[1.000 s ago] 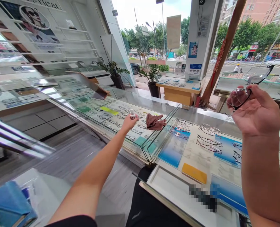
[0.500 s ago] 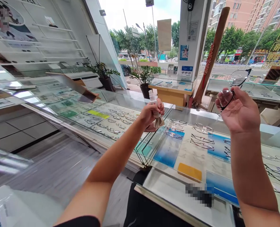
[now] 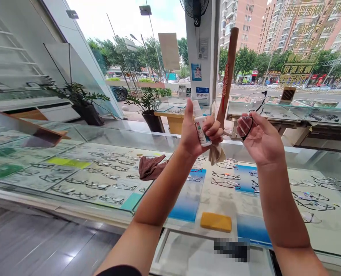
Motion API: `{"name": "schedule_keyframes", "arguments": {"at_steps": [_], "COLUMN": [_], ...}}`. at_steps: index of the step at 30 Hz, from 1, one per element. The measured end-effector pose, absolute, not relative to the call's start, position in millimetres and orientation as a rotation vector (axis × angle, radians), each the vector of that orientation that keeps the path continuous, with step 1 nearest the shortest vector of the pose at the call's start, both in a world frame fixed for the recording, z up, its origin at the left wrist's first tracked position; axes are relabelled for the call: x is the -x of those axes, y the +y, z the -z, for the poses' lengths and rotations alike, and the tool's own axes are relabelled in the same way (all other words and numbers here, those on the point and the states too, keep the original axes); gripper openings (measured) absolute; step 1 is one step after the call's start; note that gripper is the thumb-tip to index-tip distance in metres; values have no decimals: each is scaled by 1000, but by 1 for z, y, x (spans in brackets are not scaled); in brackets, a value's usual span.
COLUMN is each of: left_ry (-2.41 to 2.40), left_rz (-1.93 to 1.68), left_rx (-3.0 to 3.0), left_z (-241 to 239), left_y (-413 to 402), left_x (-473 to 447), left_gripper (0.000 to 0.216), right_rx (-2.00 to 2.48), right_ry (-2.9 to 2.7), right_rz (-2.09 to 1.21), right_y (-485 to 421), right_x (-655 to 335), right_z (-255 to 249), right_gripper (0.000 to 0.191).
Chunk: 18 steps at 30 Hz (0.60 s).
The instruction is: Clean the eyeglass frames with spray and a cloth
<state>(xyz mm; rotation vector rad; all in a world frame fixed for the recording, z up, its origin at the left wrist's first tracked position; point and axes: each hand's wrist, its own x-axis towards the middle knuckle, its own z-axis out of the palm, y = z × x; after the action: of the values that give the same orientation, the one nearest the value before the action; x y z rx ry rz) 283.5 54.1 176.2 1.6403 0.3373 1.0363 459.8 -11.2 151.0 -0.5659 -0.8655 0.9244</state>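
Observation:
My left hand (image 3: pixel 197 128) is closed around a small white spray bottle (image 3: pixel 201 129) with a printed label, thumb up beside its nozzle. A beige cloth (image 3: pixel 216 154) hangs below the same hand, apparently tucked under the fingers. To the right, my right hand (image 3: pixel 261 136) pinches a pair of dark-framed eyeglasses (image 3: pixel 247 130) by the front, one clear lens over the fingers and the other pointing up. Both hands are above the glass display case. A brown cloth (image 3: pixel 151 167) lies crumpled on the glass, left of my left forearm.
Rows of eyeglasses (image 3: pixel 226 180) lie inside the glass case (image 3: pixel 115 132). Near me are a yellow box (image 3: pixel 215 222) and an open white drawer (image 3: pixel 187 253) holding a blurred dark object. Potted plants (image 3: pixel 149 107) and a leaning wooden post (image 3: pixel 230 65) stand beyond.
The view has swung right. My left hand has turned the bottle upright, label showing, and come closer to the eyeglasses in my right hand. The brown cloth now shows clearly.

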Motion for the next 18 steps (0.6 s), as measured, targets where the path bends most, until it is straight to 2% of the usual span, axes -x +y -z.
{"name": "schedule_keyframes", "arguments": {"at_steps": [7, 18], "left_ry": [322, 418], "left_rz": [-970, -976], "left_rx": [-1689, -1739], "left_z": [-162, -155], "left_y": [72, 85], "left_x": [-283, -270], "left_gripper": [92, 82], "right_rx": [624, 669], "right_ry": [-945, -1059], "right_rz": [-985, -1144], "right_y": [-9, -6], "right_x": [-456, -441], "right_z": [-151, -147], "right_gripper": [23, 19]}}
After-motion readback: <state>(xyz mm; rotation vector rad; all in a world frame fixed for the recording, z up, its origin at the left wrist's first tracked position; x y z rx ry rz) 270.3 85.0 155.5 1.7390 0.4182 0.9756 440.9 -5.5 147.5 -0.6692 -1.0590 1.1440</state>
